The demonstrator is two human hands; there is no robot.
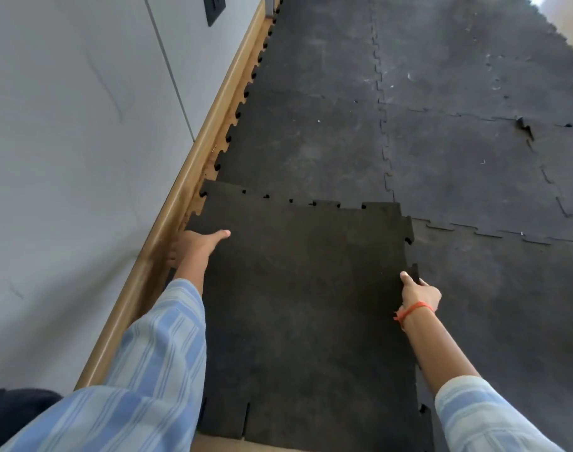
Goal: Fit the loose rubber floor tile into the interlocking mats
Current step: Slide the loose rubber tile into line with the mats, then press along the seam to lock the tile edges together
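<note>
The loose black rubber tile with jigsaw edges lies in front of me, beside the wall. Its far toothed edge sits on top of the laid interlocking mats, and its right edge is raised above the mat next to it. My left hand grips the tile's left edge by the skirting, thumb on top and fingers hidden underneath. My right hand, with an orange thread at the wrist, holds the tile's right edge at a protruding tooth.
A wooden skirting board runs along the grey wall on the left. Bare light floor shows under the tile's near edge. One seam in the far right mats is torn and lifted.
</note>
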